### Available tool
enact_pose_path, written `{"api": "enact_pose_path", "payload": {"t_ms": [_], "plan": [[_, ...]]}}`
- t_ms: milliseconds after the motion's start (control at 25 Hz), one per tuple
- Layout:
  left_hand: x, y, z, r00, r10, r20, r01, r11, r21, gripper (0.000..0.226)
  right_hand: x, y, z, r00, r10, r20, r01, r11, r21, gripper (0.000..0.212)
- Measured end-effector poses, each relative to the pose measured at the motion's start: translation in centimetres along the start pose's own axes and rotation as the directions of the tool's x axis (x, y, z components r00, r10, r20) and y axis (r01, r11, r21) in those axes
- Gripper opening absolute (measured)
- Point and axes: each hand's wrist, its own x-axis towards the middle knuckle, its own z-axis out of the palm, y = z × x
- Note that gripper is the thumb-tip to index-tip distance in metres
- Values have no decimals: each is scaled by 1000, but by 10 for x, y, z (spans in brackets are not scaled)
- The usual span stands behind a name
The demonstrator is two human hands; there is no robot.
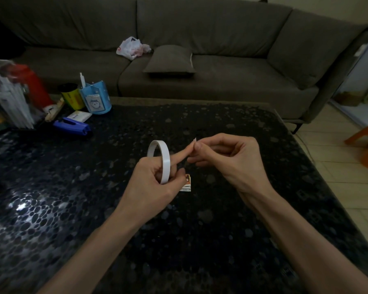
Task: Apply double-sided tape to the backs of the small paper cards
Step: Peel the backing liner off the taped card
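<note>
Left hand (150, 184) grips tape roll (165, 164); right hand (232, 159) pinches tape scrap (194, 141)
Blue cup (97, 98) holds a white stick (82, 80); cards (187, 185) half hidden

The dark, pebble-patterned table (221, 219) carries a small stack of cards (187, 185) mid-table, with a blue stapler (71, 125), blue cup (96, 99) and yellow can (71, 97) at its far left.

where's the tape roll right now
In the head view the tape roll is just left of centre, gripped in the left hand above the dark table; the small cards lie just below-right of it, the right hand to its right.
</note>
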Motion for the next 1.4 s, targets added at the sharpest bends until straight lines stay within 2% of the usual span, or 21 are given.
{"api": "enact_pose_path", "payload": {"t_ms": [160, 680, 840, 1040, 1400], "plan": [[0, 2, 0, 1000, 1, -6, -1, 1000, 31, 57, 0, 2, 1, 1000, 14, -2, -14, 1000, -16, 7], [0, 7, 0, 1000, 8, -1, -8, 999, -53, 59, -1, -2, -2, 1000, -6, -3, 6, 999, -49, 9], [0, 10, -1, 1000, -1, 6, 1, 998, -61, 58, -1, -5, -4, 999, -52, 14, 54, 987, -150, 10], [0, 9, 0, 1000, -15, -16, 14, 999, -42, 53, -4, -7, -3, 987, -153, 56, 162, 887, -432, 15], [0, 11, 1, 999, -18, -39, 17, 1000, -24, 51, -5, -8, -1, 987, -153, 48, 159, 890, -427, 14]]}}
